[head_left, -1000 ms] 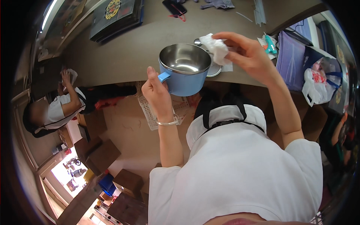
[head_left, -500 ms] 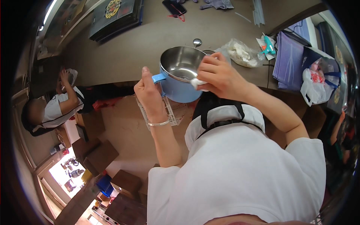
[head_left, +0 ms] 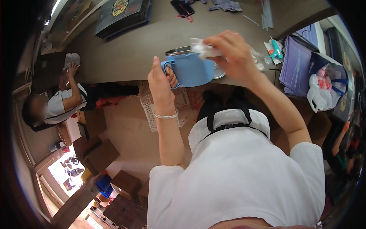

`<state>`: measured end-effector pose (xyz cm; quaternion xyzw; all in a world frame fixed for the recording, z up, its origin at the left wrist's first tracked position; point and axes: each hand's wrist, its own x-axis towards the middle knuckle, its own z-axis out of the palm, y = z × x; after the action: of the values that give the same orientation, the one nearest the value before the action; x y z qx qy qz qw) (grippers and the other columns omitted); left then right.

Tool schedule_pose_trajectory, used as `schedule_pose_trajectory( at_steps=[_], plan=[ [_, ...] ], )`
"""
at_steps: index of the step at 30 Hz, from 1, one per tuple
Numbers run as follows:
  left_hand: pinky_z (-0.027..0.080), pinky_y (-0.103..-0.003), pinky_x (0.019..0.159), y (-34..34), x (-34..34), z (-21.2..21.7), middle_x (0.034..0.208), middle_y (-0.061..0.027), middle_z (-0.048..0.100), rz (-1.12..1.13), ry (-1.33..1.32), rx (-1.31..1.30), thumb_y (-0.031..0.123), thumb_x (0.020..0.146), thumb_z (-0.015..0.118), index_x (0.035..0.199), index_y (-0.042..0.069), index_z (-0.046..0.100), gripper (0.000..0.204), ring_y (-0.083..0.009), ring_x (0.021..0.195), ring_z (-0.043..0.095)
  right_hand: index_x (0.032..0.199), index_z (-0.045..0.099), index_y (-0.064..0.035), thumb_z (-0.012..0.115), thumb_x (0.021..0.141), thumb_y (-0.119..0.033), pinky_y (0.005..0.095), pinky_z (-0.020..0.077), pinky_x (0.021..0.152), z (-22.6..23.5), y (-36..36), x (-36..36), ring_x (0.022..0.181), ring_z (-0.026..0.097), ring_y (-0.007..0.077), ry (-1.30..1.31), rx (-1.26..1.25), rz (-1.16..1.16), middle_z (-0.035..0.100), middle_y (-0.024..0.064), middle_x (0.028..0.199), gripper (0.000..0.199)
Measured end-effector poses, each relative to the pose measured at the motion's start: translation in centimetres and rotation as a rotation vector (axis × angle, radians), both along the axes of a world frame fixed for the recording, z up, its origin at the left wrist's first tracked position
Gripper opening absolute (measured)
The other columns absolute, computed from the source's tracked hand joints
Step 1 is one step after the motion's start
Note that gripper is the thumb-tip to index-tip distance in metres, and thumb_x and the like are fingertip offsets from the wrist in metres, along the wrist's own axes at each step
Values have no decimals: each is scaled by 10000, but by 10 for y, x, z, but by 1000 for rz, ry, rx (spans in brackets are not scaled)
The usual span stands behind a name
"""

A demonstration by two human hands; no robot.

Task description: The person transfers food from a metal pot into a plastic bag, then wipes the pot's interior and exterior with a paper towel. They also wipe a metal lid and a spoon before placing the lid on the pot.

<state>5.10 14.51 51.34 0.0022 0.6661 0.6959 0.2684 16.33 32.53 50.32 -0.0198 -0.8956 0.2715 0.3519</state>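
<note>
My left hand is closed around the handle of a blue pot with a steel inside and rim. The pot is held up at the table's near edge, tilted so its outer wall faces me. A crumpled white cloth or tissue is pinched in my right hand, at the pot's rim on the right side. Behind the pot, partly hidden, a round metal lid-like piece rests on the table.
On the brown table lie dark flat packages, a phone, grey gloves, clear sticks and a teal glue gun. Purple bags stand at the right. Another person works at the left.
The pot has tipped away from me and risen, so its inside is mostly hidden. My right hand with the white cloth has moved up from the pot's near side to the rim.
</note>
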Motion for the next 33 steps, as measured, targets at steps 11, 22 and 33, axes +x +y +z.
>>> schedule_pose_trajectory(
  at_steps=[11,22,33],
  plan=[
    [183,-259,377,8,2,-13,505,25,308,120,55,31,406,1021,432,615,113,354,507,-80,387,232,926,679,-169,650,740,-122,418,340,869,-43,-45,18,980,547,133,-200,219,182,605,-45,891,194],
    [186,-250,406,9,2,-5,511,27,271,168,-176,346,451,1002,415,656,130,330,479,-80,417,215,1118,652,-133,711,775,-124,416,351,974,-15,-54,-8,1152,541,209,59,17,-99,631,19,1182,348],
    [111,-264,381,-19,38,17,469,45,210,89,135,268,501,988,465,605,168,272,543,-75,387,154,1254,589,5,496,1006,-204,250,455,919,-32,-6,-21,1065,572,119,-42,-1208,166,639,69,1190,337]
  ],
)
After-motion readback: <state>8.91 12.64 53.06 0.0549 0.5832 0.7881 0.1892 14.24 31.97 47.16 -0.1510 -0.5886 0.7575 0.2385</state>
